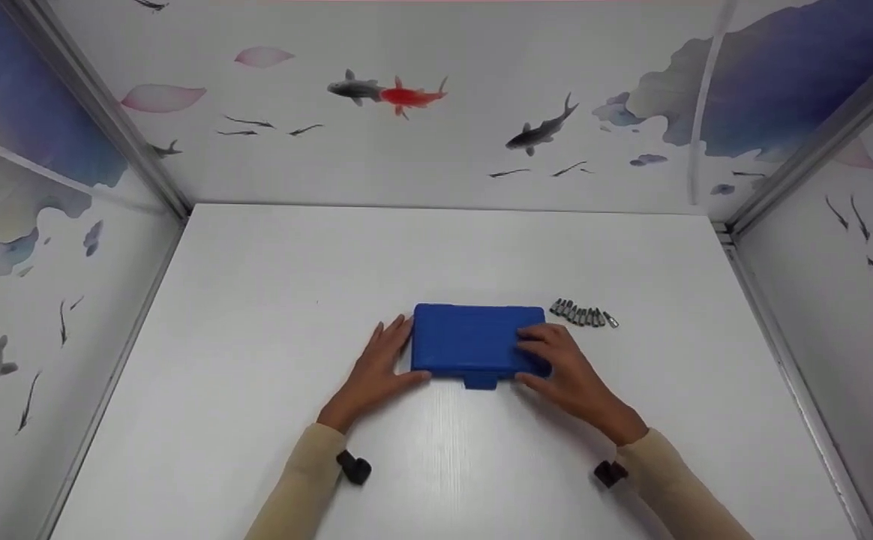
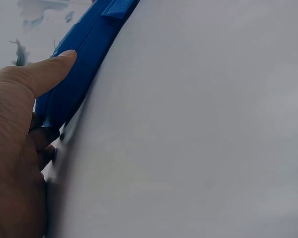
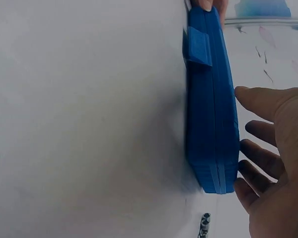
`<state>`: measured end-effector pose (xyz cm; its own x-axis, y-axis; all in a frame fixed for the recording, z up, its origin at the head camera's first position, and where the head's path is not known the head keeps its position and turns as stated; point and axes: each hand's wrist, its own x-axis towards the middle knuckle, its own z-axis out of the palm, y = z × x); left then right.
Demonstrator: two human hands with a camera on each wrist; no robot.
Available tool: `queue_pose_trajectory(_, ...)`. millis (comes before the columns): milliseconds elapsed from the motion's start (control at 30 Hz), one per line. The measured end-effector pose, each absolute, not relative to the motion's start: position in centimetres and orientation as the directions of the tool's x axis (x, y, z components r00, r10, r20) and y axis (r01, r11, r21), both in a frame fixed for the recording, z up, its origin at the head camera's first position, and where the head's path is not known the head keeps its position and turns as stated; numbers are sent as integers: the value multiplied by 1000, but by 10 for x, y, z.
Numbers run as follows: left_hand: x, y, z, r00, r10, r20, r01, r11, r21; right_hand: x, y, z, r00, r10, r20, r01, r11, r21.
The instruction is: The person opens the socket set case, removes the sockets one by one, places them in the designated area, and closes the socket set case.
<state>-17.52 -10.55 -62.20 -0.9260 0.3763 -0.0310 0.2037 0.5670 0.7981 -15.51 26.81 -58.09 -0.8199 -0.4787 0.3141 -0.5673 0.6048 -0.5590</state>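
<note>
A blue plastic case [image 1: 474,337] lies flat on the white table, its lid down. Its front latch [image 1: 480,382] sticks outward from the front side. My left hand [image 1: 385,360] holds the case's left end, thumb on the front side near the corner and fingers along the end, as the left wrist view [image 2: 64,94] also shows. My right hand [image 1: 568,367] is over the right part of the lid with fingers spread, fingertips right at the lid's surface. Small metal bit sockets [image 1: 577,313] lie in a slanting row just behind the right hand.
One metal piece [image 1: 610,319] lies slightly apart at the row's right end. The white table [image 1: 256,315] is bordered by printed wall panels [image 1: 466,45] at the back and both sides. Each wrist carries a small black camera [image 1: 355,469].
</note>
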Motion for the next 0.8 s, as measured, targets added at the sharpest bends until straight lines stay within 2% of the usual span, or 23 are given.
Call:
queue_pose_trajectory(167,-176,-105,-623,-927,374,-25,211,576,790,-157,252,-590,-748,-557,361,-659,556,-507)
queue_pose_trajectory(367,-177,-102,-626,-933,360,-18,212,588,781,-168,242,-599,-700,-588,405,-713,539,-450)
queue_pose_trajectory(800,-176,-101,-627,-934,356,18,239,589,772,-180,229,-607,-696,-562,448,-713,619,-331)
